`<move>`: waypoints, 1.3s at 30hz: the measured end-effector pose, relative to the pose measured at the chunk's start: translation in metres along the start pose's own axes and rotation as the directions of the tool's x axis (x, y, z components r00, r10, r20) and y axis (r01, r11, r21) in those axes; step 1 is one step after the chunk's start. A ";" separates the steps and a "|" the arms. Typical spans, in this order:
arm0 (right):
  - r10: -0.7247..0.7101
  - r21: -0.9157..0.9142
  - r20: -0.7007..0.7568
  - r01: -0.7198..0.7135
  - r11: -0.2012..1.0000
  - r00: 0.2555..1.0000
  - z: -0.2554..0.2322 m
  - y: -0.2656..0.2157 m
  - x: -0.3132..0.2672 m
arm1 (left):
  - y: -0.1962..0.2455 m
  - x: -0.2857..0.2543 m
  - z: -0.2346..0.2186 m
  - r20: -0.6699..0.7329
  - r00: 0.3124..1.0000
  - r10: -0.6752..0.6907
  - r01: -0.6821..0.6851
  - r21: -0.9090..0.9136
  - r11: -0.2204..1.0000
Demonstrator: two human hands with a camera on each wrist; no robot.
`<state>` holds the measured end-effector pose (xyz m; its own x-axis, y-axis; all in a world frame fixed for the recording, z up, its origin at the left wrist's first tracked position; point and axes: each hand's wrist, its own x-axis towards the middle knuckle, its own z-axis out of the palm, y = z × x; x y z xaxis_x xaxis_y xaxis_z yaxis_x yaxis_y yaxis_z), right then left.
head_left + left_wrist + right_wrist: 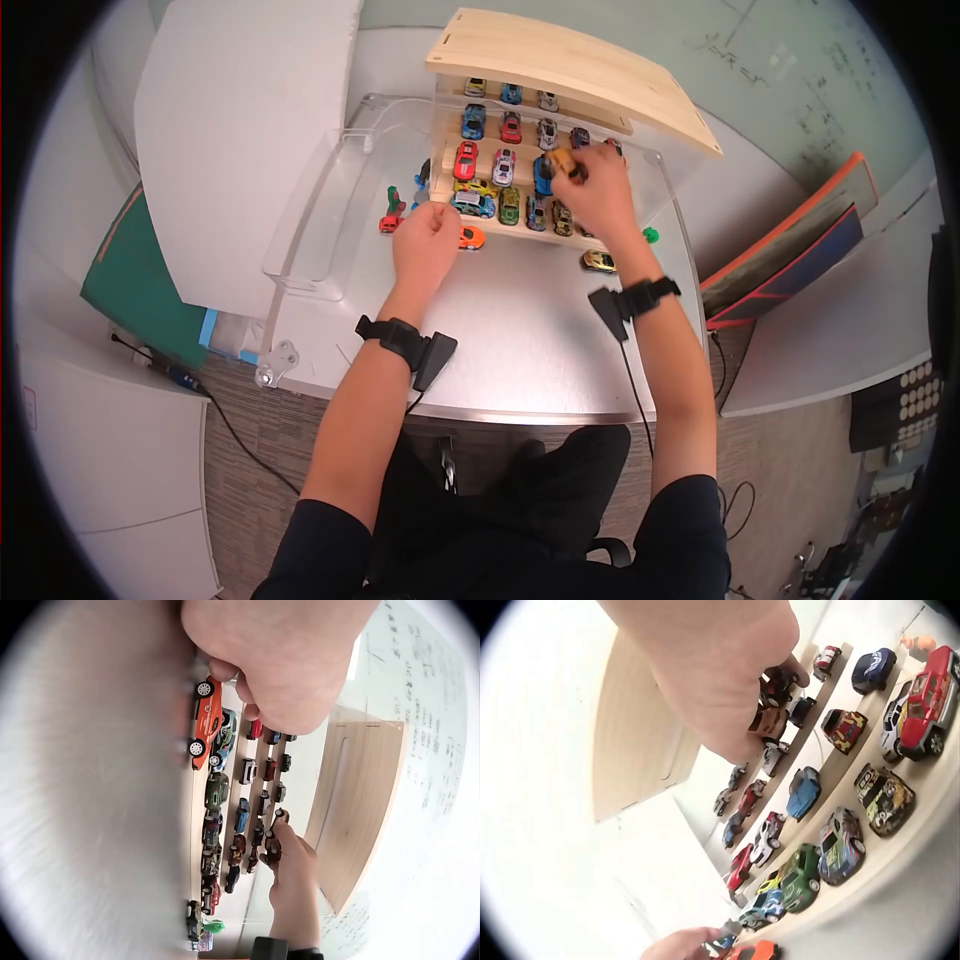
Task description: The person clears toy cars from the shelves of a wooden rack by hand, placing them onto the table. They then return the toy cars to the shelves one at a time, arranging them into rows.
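Right hand gripping one orange-yellow toy car [561, 164] at a case of toy cars

We count one tiered display case of pale wood and clear plastic [570, 65], standing on one shiny light-grey table [530, 340]. Four steps inside, all carrying small multicoloured toy cars. From the back we get three showing on the top step, five on the second, five on the third. On the front step we see six: blue-and-white [762, 909], green [801, 876], grey patterned [841, 846], yellow-and-black [885, 799], white, and a red pickup [930, 705]. One yellow car [771, 883] sits tucked behind the blue-and-white one.

Second container: one clear plastic box [315, 235], left on the table, beside the case.

Two hands. The right hand [601, 190] has its fingers closed round the orange-yellow car, held up over the middle steps. The left hand [427, 240] is low at the case's front left corner, fingers bent in; we can't tell whether they pinch anything. Just beside it, one bright orange car [470, 237]. One yellow-and-black patterned car [599, 261] sits on the table, front right, near the right wrist.
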<state>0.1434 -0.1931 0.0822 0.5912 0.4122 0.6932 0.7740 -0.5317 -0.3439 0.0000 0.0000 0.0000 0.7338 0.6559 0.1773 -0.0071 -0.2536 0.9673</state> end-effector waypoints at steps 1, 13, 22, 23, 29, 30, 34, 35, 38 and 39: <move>-0.003 0.002 0.000 0.003 1.000 1.000 -0.001 -0.007 -0.011 | 0.002 -0.001 0.000 0.003 1.000 -0.004 0.004 0.011 1.000; 0.007 0.045 0.539 -0.037 0.998 0.842 -0.005 -0.046 -0.078 | 0.001 0.000 0.000 0.022 1.000 -0.009 0.007 0.060 0.998; 0.037 -0.173 0.143 -0.012 0.985 0.989 0.010 -0.016 0.048 | 0.004 -0.001 -0.002 0.035 0.999 -0.020 0.016 0.107 0.994; 0.035 -0.171 0.142 -0.010 0.985 0.989 0.018 -0.013 0.063 | 0.005 -0.002 -0.002 0.043 0.999 -0.027 0.022 0.118 0.993; 0.071 -0.185 0.198 -0.034 0.982 0.978 0.057 -0.006 0.110 | 0.002 0.000 -0.001 0.045 0.999 -0.018 0.014 0.085 0.996; 0.113 -0.196 0.201 -0.073 0.978 0.973 0.059 -0.009 0.111 | 0.000 0.000 -0.001 0.040 0.999 -0.020 0.016 0.087 0.996; 0.143 -0.238 0.128 -0.110 0.965 0.981 0.074 -0.010 0.112 | 0.005 -0.002 -0.001 0.044 0.998 -0.033 0.029 0.099 0.995; 0.143 -0.236 0.130 -0.109 0.965 0.981 0.075 -0.009 0.113 | 0.005 -0.001 -0.001 0.041 0.999 -0.034 0.029 0.112 0.993; 0.136 -0.258 0.124 -0.100 0.961 0.983 0.072 -0.015 0.116 | 0.000 0.000 0.000 0.039 0.999 -0.018 0.013 0.114 0.993; 0.154 -0.289 0.150 -0.106 0.951 0.977 0.069 -0.018 0.117 | -0.001 0.000 0.001 0.038 0.999 -0.020 0.016 0.115 0.993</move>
<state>0.2140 -0.0839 0.1254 0.7308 0.4317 0.5287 0.6082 -0.7635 -0.2171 0.0003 -0.0005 -0.0011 0.7589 0.6335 0.1509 0.0826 -0.3235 0.9426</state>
